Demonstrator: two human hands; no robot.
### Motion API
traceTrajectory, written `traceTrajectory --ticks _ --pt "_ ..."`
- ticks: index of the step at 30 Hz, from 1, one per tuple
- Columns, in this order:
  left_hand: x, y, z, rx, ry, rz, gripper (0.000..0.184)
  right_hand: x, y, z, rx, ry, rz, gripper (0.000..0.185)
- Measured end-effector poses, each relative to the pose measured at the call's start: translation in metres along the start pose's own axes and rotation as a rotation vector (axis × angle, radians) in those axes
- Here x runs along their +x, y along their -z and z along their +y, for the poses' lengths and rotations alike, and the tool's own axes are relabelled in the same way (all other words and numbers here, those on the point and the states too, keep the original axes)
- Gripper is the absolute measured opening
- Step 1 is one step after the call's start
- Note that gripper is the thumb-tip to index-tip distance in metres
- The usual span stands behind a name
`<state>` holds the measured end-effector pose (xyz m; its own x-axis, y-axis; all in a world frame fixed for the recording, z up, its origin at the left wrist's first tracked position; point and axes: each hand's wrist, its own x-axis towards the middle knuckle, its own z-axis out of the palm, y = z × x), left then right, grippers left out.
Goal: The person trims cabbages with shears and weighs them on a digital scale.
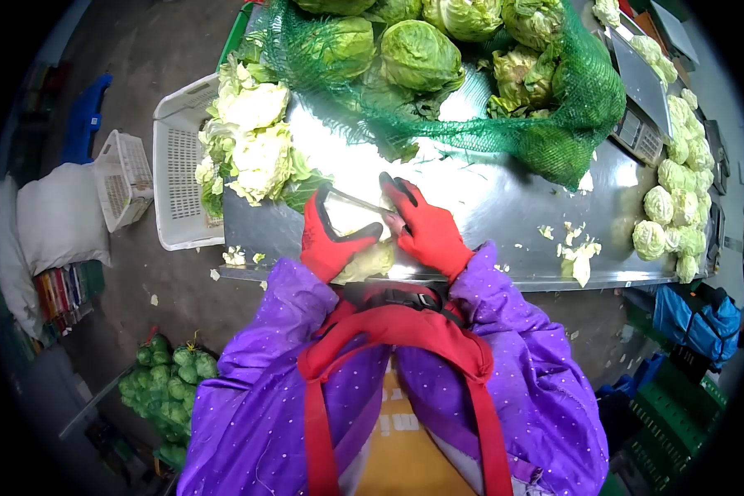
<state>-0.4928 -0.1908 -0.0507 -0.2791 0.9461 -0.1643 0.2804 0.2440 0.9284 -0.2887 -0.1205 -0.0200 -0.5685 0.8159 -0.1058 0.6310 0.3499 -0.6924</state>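
Right hand (428,236) grips knife (357,201), left hand (326,248) cups pale cabbage (345,217); trimmed heads (659,205) far right, untrimmed heads (422,55) netted beyond both.

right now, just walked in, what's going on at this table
A person in red gloves is working on cabbage at a metal table. The left hand grips a pale cabbage, and the right hand holds a knife against or just over it; glare hides which. Ahead, a green net holds green cabbages. Loose leaves are heaped to the left, and pale cabbage heads sit at the far right.
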Motion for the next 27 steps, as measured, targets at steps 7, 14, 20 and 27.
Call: traceTrajectory --ticks 7,14,20,27 --pt "-0.004 0.011 0.004 -0.09 -0.086 -0.088 0.106 0.037 0.007 0.019 0.364 -0.271 0.055 0.043" --pt "-0.007 0.017 0.01 0.097 0.123 0.098 0.097 0.015 0.013 -0.037 0.017 0.125 0.02 0.054" --pt "-0.007 0.043 -0.034 -0.615 0.258 0.018 0.064 0.049 0.001 0.042 0.485 -0.344 0.247 0.045" --pt "-0.016 0.069 0.002 -1.399 0.182 -0.148 0.051 -0.022 0.035 0.048 0.542 -0.446 0.256 0.058"
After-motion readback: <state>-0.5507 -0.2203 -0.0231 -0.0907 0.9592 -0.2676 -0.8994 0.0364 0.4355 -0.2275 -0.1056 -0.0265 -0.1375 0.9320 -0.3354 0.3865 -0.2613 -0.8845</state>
